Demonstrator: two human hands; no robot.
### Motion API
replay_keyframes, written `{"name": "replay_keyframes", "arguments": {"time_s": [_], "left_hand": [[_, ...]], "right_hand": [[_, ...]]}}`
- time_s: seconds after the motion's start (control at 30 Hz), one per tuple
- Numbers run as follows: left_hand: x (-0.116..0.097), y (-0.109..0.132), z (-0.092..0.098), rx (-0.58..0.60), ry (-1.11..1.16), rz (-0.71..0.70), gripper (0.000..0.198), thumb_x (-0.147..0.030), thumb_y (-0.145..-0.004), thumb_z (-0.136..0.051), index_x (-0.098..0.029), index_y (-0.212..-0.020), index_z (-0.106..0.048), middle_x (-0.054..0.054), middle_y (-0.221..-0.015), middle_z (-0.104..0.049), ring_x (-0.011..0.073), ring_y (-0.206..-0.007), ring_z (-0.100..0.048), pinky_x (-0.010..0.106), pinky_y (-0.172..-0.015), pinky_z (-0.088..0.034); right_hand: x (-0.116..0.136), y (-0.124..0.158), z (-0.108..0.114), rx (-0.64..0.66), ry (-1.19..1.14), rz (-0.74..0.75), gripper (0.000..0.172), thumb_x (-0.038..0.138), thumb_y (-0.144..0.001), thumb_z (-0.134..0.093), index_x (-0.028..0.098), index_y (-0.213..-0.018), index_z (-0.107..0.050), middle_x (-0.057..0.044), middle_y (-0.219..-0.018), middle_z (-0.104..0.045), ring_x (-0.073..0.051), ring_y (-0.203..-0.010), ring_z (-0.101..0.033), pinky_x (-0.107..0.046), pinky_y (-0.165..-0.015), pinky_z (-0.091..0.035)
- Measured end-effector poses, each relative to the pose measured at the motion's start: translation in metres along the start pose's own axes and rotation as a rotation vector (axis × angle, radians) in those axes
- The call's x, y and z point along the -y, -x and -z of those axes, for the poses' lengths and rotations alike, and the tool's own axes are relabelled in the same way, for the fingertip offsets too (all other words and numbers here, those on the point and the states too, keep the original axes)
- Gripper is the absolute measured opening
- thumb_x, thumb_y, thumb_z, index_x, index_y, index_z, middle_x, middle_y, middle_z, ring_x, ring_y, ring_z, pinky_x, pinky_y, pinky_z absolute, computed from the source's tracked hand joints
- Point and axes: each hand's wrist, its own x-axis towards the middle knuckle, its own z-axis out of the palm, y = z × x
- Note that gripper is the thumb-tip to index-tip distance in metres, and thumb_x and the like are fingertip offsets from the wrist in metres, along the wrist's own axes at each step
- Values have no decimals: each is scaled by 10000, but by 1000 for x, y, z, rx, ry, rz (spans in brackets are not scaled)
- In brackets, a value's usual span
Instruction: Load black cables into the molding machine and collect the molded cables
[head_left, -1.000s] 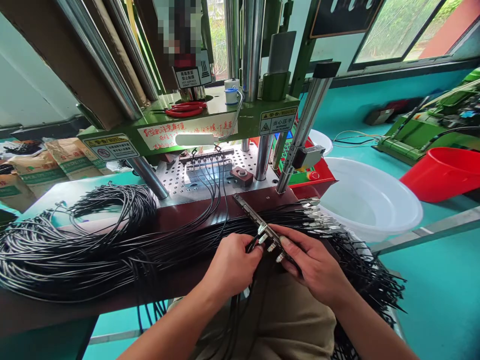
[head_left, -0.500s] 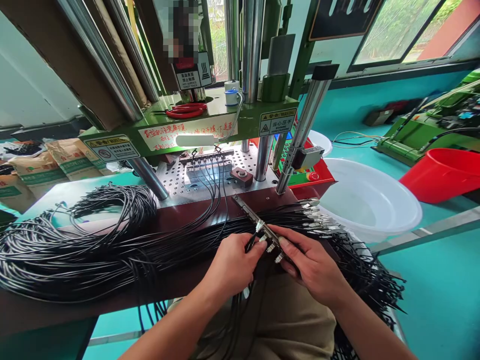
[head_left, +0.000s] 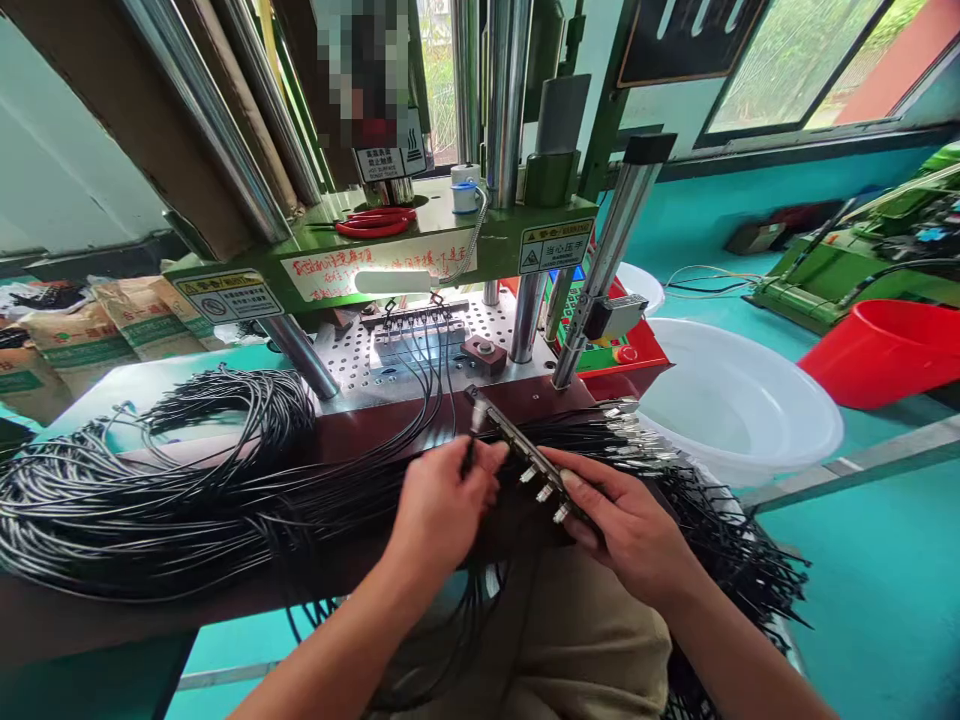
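Note:
My right hand grips the near end of a narrow metal bar fixture, which slants away toward the machine. Several silver connectors stick out of the bar's left edge beside my fingers. My left hand is closed in a pinch on a black cable; its silver connector end, smeared by motion, points up near the bar's far end. More black cables hang below my left hand, over the lap, one with a pale connector.
A large bundle of black cables covers the bench's left side. Silver-ended cables lie right of the bar. Ahead stands a green press with cables in its lit mould. A white tub and red bucket are at right.
My left hand has moved left and away from the connectors at the bar's middle, with a connector-ended cable raised toward the bar's far end. My right hand and the bar have hardly moved.

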Motion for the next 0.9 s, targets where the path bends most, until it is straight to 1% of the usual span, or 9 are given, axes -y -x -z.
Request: {"name": "replay_keyframes", "arguments": {"time_s": [0.03,0.07,0.17,0.23,0.43,0.63,0.73,0.83,0.9], "left_hand": [[-4,0,8,-28,95,-2,346,-516,-798,-587,-175,-753,-552,-20,-570,-551,108,-500,-530,212,-480,-418],[-8,1,16,-14,211,24,331,-502,-798,-602,-176,-797,-548,-26,-584,-549,109,-520,-539,218,-502,-436],[-9,7,31,159,512,150,265,-352,-771,-686,-174,-877,-521,-24,-701,-569,106,-629,-582,231,-596,-481],[-4,12,31,216,577,185,250,-257,-751,-710,-162,-880,-518,-10,-768,-579,101,-685,-592,231,-647,-489],[5,10,9,145,477,250,227,-282,-747,-702,-159,-853,-543,-39,-678,-537,58,-500,-518,180,-473,-420],[5,1,-5,110,277,209,210,-308,-781,-643,-138,-896,-596,-27,-483,-531,67,-394,-452,173,-405,-354],[5,0,-3,132,270,216,204,-295,-777,-641,-134,-901,-623,-30,-512,-517,58,-422,-440,166,-414,-367],[2,2,3,208,398,286,211,-254,-767,-649,-126,-934,-637,-4,-634,-562,63,-505,-503,178,-480,-440],[-1,2,5,182,419,303,201,-229,-755,-656,-124,-925,-632,8,-690,-580,73,-531,-534,198,-497,-471]], "right_hand": [[0,0,1,-10,-24,-30,452,469,-817,-641,259,-1217,-619,30,-684,-479,-52,-493,-340,-175,-413,-261],[0,0,3,-10,-41,-47,458,470,-813,-647,263,-1220,-615,37,-663,-469,-48,-482,-335,-169,-406,-243],[-1,0,5,33,-65,-55,457,459,-822,-642,262,-1233,-606,43,-622,-454,-43,-460,-342,-161,-388,-196],[-1,0,5,54,-63,-54,442,445,-836,-631,260,-1237,-603,39,-628,-459,-39,-456,-347,-157,-385,-179],[-2,-1,4,94,-46,-31,442,416,-869,-601,241,-1274,-573,41,-626,-441,-39,-461,-342,-158,-384,-171],[-2,-1,6,109,-25,-5,436,416,-886,-578,227,-1279,-567,47,-615,-428,-38,-451,-332,-165,-381,-169],[-2,-1,6,106,-19,-10,437,424,-886,-575,230,-1278,-566,46,-619,-434,-39,-455,-339,-163,-382,-172],[-2,-1,6,98,-31,-26,439,431,-882,-581,240,-1277,-565,47,-626,-433,-35,-461,-339,-159,-386,-176],[-2,-1,6,109,-32,-23,441,430,-882,-582,240,-1280,-563,47,-626,-436,-35,-459,-341,-159,-386,-177]]}}
